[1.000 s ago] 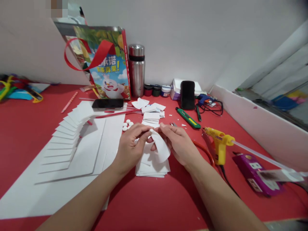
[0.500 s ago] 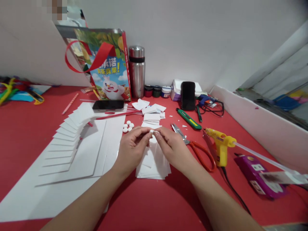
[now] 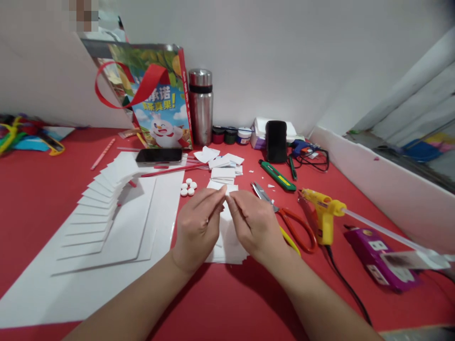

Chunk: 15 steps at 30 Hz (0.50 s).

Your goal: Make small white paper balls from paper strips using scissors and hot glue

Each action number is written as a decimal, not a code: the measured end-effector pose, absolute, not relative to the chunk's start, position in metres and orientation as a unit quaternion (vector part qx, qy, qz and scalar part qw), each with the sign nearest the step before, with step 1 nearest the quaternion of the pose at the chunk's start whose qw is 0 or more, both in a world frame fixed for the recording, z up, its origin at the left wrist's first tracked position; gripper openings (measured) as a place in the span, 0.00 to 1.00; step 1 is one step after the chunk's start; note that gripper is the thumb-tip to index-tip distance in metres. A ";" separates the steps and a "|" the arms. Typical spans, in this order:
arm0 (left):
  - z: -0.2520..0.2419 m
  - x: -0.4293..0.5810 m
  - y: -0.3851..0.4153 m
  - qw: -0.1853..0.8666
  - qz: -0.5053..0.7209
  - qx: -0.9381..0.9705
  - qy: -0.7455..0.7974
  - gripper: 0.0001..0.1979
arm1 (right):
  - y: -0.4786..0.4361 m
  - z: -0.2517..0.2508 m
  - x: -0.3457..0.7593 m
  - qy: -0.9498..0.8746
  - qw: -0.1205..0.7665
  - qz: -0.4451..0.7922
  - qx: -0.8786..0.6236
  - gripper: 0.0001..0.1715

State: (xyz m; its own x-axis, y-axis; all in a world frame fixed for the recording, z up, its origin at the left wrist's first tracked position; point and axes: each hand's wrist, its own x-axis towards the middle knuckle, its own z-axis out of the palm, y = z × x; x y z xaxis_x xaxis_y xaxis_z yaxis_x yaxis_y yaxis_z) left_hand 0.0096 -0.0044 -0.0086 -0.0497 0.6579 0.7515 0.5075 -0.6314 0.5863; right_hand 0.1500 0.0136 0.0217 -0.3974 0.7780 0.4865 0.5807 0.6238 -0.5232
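plainly, both grips, left hand (image 3: 199, 220) and right hand (image 3: 256, 222), are pinched closed above one paper stack (image 3: 227, 239), contents hidden; beyond-left of it, five white discs (image 3: 191, 191); beyond-right, one scissors (image 3: 276, 208).

Behind the red tabletop (image 3: 216, 308) rises a plain off-white wall (image 3: 284, 61). A low white partition (image 3: 384, 187) borders the tabletop's right side; beyond that side lie a dim grey strip (image 3: 377, 137) and a rough whitish surface (image 3: 419, 97). Soft, muted light leaves blurred shadows on the tabletop.
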 end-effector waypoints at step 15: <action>0.003 -0.013 0.006 0.350 0.521 0.652 0.426 0.10 | 0.024 0.017 0.160 -0.877 0.273 0.111 -0.380 0.13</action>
State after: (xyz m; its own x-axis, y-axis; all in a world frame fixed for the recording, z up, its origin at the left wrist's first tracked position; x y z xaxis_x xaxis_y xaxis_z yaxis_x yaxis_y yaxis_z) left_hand -0.0125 0.0063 0.0033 0.0940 0.9196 0.3815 0.1905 -0.3928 0.8997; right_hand 0.1597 0.0245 0.0171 -0.5615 0.7272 0.3949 0.6062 0.6863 -0.4019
